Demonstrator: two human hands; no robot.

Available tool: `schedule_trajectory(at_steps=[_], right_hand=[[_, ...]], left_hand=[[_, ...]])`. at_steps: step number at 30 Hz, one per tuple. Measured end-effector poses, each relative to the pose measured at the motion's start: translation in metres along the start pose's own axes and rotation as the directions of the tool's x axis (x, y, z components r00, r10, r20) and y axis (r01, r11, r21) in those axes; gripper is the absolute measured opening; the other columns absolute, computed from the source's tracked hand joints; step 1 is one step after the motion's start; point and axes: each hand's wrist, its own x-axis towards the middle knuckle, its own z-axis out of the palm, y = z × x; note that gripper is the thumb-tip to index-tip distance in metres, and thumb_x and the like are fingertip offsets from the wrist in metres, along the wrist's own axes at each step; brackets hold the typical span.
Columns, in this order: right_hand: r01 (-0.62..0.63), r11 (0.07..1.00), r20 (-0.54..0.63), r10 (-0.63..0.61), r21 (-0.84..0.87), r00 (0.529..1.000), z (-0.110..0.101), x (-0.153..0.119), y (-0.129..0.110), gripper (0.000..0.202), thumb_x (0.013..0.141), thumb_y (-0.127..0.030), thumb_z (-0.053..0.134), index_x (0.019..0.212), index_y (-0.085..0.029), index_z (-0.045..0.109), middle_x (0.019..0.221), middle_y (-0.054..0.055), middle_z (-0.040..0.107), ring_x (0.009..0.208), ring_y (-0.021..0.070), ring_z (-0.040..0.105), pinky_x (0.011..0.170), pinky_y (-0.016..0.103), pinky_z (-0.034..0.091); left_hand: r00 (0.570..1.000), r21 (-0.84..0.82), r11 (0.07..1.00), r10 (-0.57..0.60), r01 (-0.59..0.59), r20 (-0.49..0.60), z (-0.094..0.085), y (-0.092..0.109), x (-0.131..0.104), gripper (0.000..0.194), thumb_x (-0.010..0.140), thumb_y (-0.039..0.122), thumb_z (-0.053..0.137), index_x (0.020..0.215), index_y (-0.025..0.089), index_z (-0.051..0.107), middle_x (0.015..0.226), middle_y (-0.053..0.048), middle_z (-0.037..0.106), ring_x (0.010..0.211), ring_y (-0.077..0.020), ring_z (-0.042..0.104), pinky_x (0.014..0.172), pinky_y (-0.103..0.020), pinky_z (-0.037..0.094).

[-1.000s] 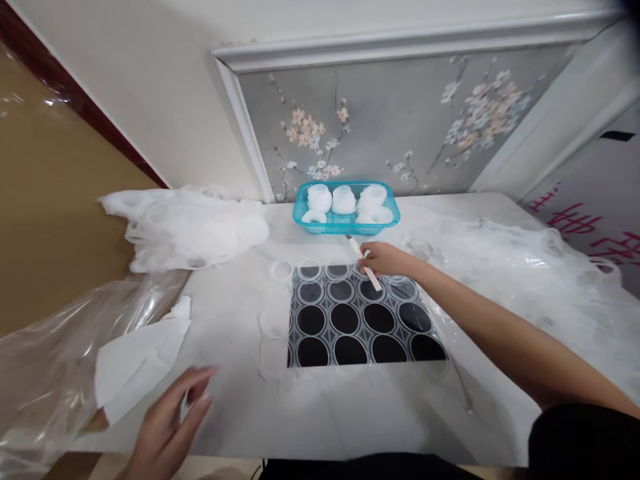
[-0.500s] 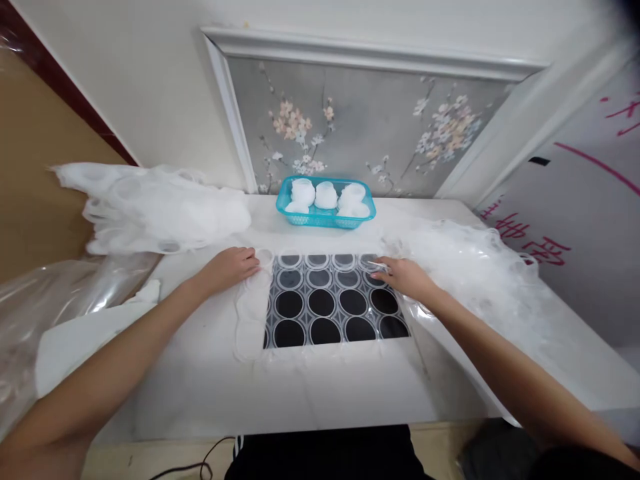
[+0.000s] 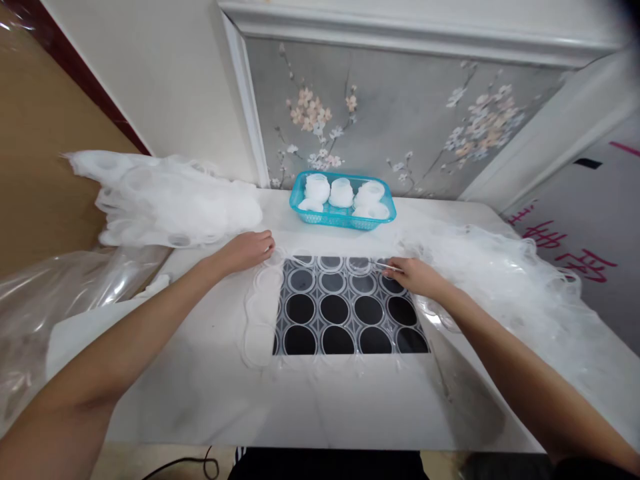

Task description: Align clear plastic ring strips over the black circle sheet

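A panel (image 3: pixel 597 203) right of the blue basket (image 3: pixel 345 219) bears pink handwriting (image 3: pixel 543 235); in front lies a black-circled sheet (image 3: pixel 335 309). The basket holds white rings (image 3: pixel 341 194); front-left, the left hand (image 3: pixel 250 249) curls its fingers (image 3: pixel 269 245), hold unclear; front-right, the right hand (image 3: pixel 414 274) pinches a slim tool (image 3: pixel 387 267).

At upper centre, the basket (image 3: pixel 345 219) is translucent, shiny plastic. The mat (image 3: pixel 335 309) at centre looks smooth; the table (image 3: pixel 310 407), smooth with soft sheen. Lower left, clear wrap (image 3: pixel 27 320) is crinkled, glossy plastic. The picture (image 3: pixel 400 113) up top looks matt.
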Motion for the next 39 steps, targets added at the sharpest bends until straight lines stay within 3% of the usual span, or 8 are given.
schedule_trajectory(at_steps=[5,9,12,17,21,25,32,39], right_hand=[[-0.225,0.973,-0.238,0.23,0.049,0.944,-0.014,0.012,-0.007,0.033,0.09,-0.039,0.043,0.108,-0.015,0.057,0.073,0.01,0.068,0.07,0.0247,0.062,0.06,0.031,0.039],[0.023,0.931,-0.39,0.13,0.365,0.911,-0.021,0.019,-0.05,0.041,0.089,-0.032,0.039,0.127,-0.019,0.045,0.074,0.003,0.062,0.058,0.0173,0.055,0.061,0.032,0.043],[0.232,0.75,-0.342,-0.009,0.619,0.94,-0.014,0.025,-0.098,0.037,0.089,-0.028,0.037,0.124,-0.023,0.05,0.081,0.003,0.061,0.057,0.0127,0.053,0.061,0.031,0.047],[0.241,0.322,-0.172,-0.226,0.916,0.959,0.006,0.044,-0.162,0.049,0.069,-0.039,0.073,0.108,-0.024,0.049,0.097,0.005,0.066,0.076,0.0152,0.062,0.068,0.03,0.051],[0.178,0.4,-0.084,-0.242,0.899,0.967,0.023,0.061,-0.193,0.037,0.08,-0.053,0.059,0.067,-0.019,0.052,0.06,0.002,0.064,0.058,0.0125,0.059,0.059,0.027,0.045],[0.001,0.298,0.054,-0.178,0.955,0.983,0.04,0.074,-0.214,0.061,0.091,-0.063,0.024,0.092,-0.016,0.063,0.063,0.005,0.067,0.052,0.0119,0.059,0.051,0.026,0.043],[0.074,0.357,-0.015,-0.165,0.931,0.986,0.06,0.073,-0.213,0.036,0.075,-0.047,0.067,0.093,-0.017,0.071,0.07,0.004,0.069,0.055,0.0116,0.06,0.052,0.025,0.05],[0.112,0.497,-0.024,-0.18,0.86,0.983,0.066,0.065,-0.208,0.027,0.079,-0.04,0.063,0.075,-0.015,0.07,0.055,0.002,0.063,0.047,0.012,0.058,0.047,0.025,0.049]], left_hand=[[0.966,0.024,0.973,-0.227,0.232,-0.124,-0.003,-0.006,0.025,0.032,0.094,0.027,0.031,0.097,0.012,0.06,0.101,-0.009,0.059,0.085,-0.022,0.061,0.068,-0.031,0.041],[0.907,-0.004,0.922,-0.382,0.388,-0.179,-0.002,-0.002,0.03,0.034,0.094,0.031,0.035,0.113,0.011,0.055,0.11,-0.012,0.058,0.091,-0.0243,0.062,0.071,-0.032,0.042],[0.876,-0.062,0.887,-0.462,0.458,-0.141,-0.006,0.013,0.011,0.045,0.093,0.038,0.04,0.129,0.012,0.045,0.117,-0.012,0.058,0.095,-0.0246,0.062,0.07,-0.031,0.042],[0.898,-0.056,0.901,-0.422,0.431,0.123,-0.015,0.056,-0.048,0.039,0.092,0.046,0.038,0.105,0.019,0.063,0.097,-0.007,0.069,0.083,-0.0253,0.066,0.06,-0.031,0.042],[0.938,-0.064,0.944,-0.311,0.324,0.157,0.0,0.083,-0.087,0.041,0.093,0.046,0.036,0.104,0.021,0.066,0.082,-0.006,0.072,0.067,-0.0239,0.067,0.051,-0.028,0.038],[0.977,-0.094,0.975,-0.208,0.203,-0.039,0.028,0.092,-0.106,0.047,0.096,0.045,0.031,0.122,0.018,0.06,0.073,-0.006,0.072,0.058,-0.0213,0.066,0.045,-0.027,0.035],[0.974,-0.114,0.983,-0.163,0.147,-0.155,0.035,0.093,-0.11,0.053,0.093,0.052,0.035,0.121,0.016,0.061,0.064,-0.006,0.071,0.048,-0.0195,0.062,0.041,-0.027,0.033],[0.968,-0.173,0.973,-0.181,0.151,-0.176,0.034,0.088,-0.11,0.054,0.091,0.058,0.036,0.116,0.018,0.064,0.058,-0.003,0.069,0.048,-0.0175,0.062,0.041,-0.027,0.026]])
